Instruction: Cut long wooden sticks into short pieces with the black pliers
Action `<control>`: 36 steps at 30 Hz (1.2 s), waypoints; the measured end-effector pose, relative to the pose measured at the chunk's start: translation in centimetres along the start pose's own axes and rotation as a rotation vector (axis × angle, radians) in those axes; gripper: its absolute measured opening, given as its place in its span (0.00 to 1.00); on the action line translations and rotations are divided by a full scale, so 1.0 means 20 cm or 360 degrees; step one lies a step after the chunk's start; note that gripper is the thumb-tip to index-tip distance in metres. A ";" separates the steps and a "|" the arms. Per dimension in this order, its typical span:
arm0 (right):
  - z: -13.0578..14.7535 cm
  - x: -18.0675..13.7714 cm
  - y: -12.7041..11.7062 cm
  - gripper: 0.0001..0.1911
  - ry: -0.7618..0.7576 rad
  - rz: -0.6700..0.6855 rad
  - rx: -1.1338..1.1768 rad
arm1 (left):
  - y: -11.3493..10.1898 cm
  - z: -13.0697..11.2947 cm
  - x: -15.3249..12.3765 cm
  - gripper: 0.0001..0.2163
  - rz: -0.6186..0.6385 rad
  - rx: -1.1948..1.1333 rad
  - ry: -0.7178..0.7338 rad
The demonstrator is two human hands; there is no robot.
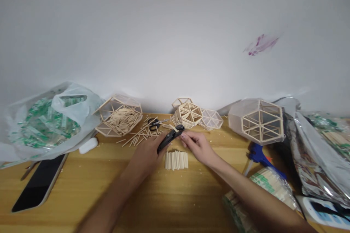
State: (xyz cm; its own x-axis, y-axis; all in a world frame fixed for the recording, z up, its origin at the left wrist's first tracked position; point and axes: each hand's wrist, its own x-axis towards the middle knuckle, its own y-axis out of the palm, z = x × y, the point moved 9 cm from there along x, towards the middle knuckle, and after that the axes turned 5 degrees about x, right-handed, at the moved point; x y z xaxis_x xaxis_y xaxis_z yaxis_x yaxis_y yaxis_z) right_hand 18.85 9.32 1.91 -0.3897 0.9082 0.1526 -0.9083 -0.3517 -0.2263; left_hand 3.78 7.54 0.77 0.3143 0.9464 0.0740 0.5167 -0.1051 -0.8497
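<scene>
My left hand point(151, 153) is wrapped round a black hand tool point(170, 139) that looks like a pair of cutters. Its head points up and right, and a short piece of pale wooden stick point(174, 128) shows at it. On the other side, my right hand point(198, 146) has thumb and finger pinched at the tool's head, apparently on the stick, though its end is mostly hidden by the fingers. Just below both hands lies a neat row of short cut sticks point(176, 160) on the wooden table point(164, 196).
Behind the hands stand a stick-built hexagonal frame point(188, 114), loose sticks point(136, 136) and black scissors point(154, 123). Left are a frame holding sticks point(121, 118), a plastic bag point(54, 120) and a phone point(39, 184). Right are a larger frame point(259, 122) and a blue glue gun point(259, 154).
</scene>
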 end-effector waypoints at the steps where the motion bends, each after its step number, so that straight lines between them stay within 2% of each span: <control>1: -0.01 0.00 0.01 0.28 0.0006 0.0003 0.0011 | 0.00 0.01 0.00 0.17 0.0008 0.0017 -0.0028; 4: -0.02 0.00 0.01 0.27 -0.0011 -0.0011 0.0010 | 0.00 0.02 0.00 0.17 0.0014 0.0095 -0.0091; 11: -0.03 0.00 0.00 0.20 -0.0032 -0.0056 -0.0173 | 0.01 0.02 0.00 0.20 -0.0031 0.0311 -0.0059; 15: 0.00 -0.01 -0.01 0.17 -0.0098 -0.0143 -0.0369 | 0.02 0.02 0.00 0.16 -0.0081 0.0286 -0.0060; 18: -0.02 -0.02 -0.01 0.22 -0.0042 -0.0178 -0.0485 | 0.01 0.02 0.00 0.14 -0.0123 0.0247 -0.0070; 22: -0.09 0.00 -0.02 0.32 0.0100 -0.0094 -0.0502 | 0.00 0.05 0.01 0.15 -0.0124 0.0224 -0.0120; 25: -0.09 0.01 -0.03 0.31 0.0123 -0.0071 -0.0571 | -0.01 0.11 0.02 0.16 -0.0090 0.0217 -0.0232; 28: -0.10 0.01 -0.05 0.30 0.0157 -0.0083 -0.0714 | -0.05 0.16 0.02 0.18 -0.0112 0.0213 -0.0328; 30: -0.12 0.01 -0.06 0.27 0.0189 -0.0095 -0.0810 | -0.09 0.16 0.02 0.19 -0.0201 0.0202 -0.0295; 33: -0.16 0.02 -0.06 0.17 0.0139 -0.0102 -0.0921 | -0.14 0.16 0.01 0.21 -0.0292 0.0174 -0.0249; 36: -0.19 0.02 -0.06 0.09 0.0078 -0.0092 -0.0958 | -0.13 0.16 0.01 0.22 -0.0280 0.0153 -0.0254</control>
State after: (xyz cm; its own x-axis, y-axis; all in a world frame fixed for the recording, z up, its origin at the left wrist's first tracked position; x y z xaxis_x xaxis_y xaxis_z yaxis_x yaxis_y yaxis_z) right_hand 20.29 11.03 -1.48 -0.3216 0.9365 0.1397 -0.6766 -0.1242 -0.7258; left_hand -0.03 8.98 1.35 0.0925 0.9846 0.1481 0.4719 0.0876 -0.8773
